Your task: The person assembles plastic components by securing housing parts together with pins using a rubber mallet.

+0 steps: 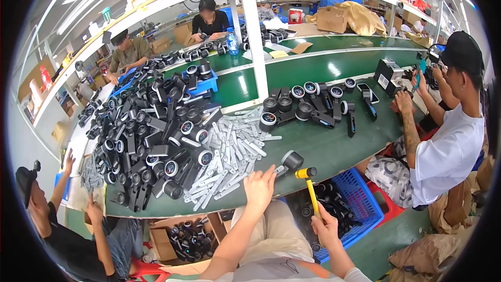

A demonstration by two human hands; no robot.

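Note:
In my right hand [325, 225] is a small mallet [311, 190] with a yellow handle and a black head, held upright at the table's front edge. My left hand [259, 188] rests on the table edge, its fingertips at the handle end of a black handheld device [293, 160] with a round head. A pale grey strip [281, 171] shows on that handle, beside the fingers. The mallet head is just right of the device, apart from it. Left of my left hand lies a loose heap of grey plastic strips [224, 162].
A large pile of black devices [151, 130] covers the green table's left side; several more [313, 104] stand at the right. Below are a blue crate [360, 198] and a cardboard box [162, 240] of devices. Co-workers sit left, right [449, 130] and across; a white post [252, 36] rises ahead.

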